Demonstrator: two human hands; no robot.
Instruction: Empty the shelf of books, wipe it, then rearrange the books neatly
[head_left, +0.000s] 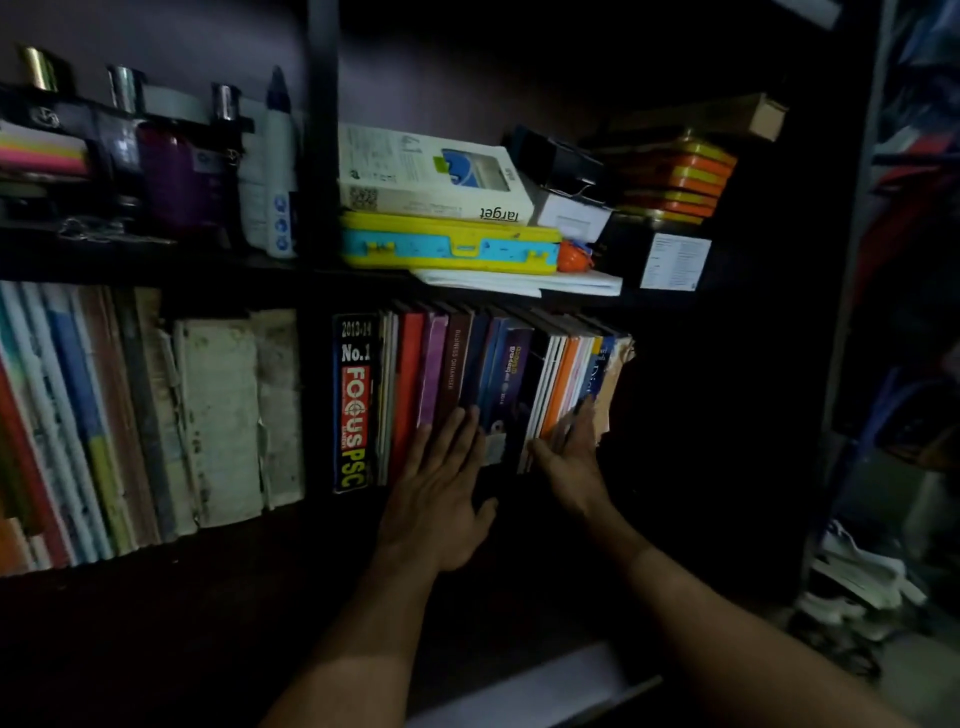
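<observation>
Your left hand (441, 483) presses flat, fingers straight, on the upright books (483, 384). Your right hand (569, 457), fingers extended, touches their right end.

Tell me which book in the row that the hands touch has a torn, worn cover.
The tattered brown book at the row's right end, beside the right hand; the others look intact.

We see a dim, soft picture: deep shadow right and below, edges bowed, light catching the books (483, 379).
</observation>
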